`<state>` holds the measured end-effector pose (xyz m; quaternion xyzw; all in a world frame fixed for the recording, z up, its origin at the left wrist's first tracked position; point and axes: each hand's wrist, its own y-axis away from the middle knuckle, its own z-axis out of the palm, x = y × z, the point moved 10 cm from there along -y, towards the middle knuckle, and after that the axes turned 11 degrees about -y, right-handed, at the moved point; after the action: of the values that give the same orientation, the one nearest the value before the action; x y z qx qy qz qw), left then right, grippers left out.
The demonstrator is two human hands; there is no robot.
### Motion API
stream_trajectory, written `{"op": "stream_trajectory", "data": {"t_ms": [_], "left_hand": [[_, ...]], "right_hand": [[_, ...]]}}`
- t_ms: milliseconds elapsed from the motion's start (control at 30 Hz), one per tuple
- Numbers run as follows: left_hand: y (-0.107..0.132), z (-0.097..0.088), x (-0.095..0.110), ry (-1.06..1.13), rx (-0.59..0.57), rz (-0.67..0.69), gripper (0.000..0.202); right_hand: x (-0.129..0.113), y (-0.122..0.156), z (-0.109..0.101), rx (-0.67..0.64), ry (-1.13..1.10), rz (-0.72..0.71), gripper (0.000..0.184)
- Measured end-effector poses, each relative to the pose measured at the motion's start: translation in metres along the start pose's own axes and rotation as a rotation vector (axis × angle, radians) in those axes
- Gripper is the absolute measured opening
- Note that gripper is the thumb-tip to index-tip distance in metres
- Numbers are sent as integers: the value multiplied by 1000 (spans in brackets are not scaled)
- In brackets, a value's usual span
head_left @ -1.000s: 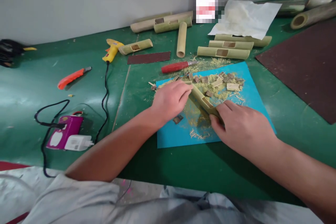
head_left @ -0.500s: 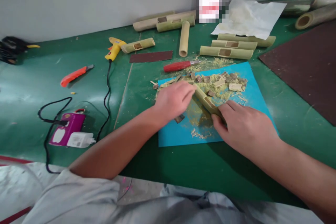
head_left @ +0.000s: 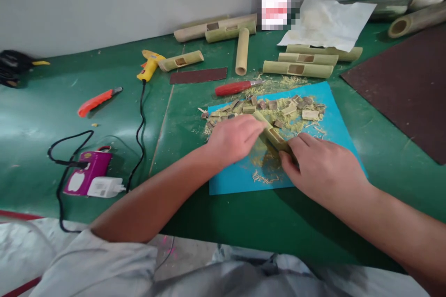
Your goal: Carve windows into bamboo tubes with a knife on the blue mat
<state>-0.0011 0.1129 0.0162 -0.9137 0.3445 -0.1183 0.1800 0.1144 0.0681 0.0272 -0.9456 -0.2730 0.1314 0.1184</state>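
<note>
Hands numbered two, both yours, on one bamboo tube [head_left: 271, 132] that lay slanted across the blue mat [head_left: 237, 178] on the desk [head_left: 42, 116]; three more tubes [head_left: 296, 69] lay side by side behind the mat. Your right hand [head_left: 320, 167] had its fingers closed round the tube's near end; your left hand [head_left: 233, 139] curled its fingers over the far end, palms down.

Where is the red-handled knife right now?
In the head view, the red-handled knife lies mid-table, just beyond the blue sheet, at its far edge and right of the brown sandpaper strip.
</note>
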Motion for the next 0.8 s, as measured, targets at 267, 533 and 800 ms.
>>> {"op": "stream_trajectory", "data": {"t_ms": [267,533,800], "left_hand": [[5,-4,25,14,1,106,28],[5,-6,-3,-31,34,-85,23],[6,-4,30,-44,10,117,28]], "right_hand": [[-3,0,-3,9,8,-7,20],[4,2,1,-9,-81,15,18],[6,1,8,-68,-135,85,19]]}}
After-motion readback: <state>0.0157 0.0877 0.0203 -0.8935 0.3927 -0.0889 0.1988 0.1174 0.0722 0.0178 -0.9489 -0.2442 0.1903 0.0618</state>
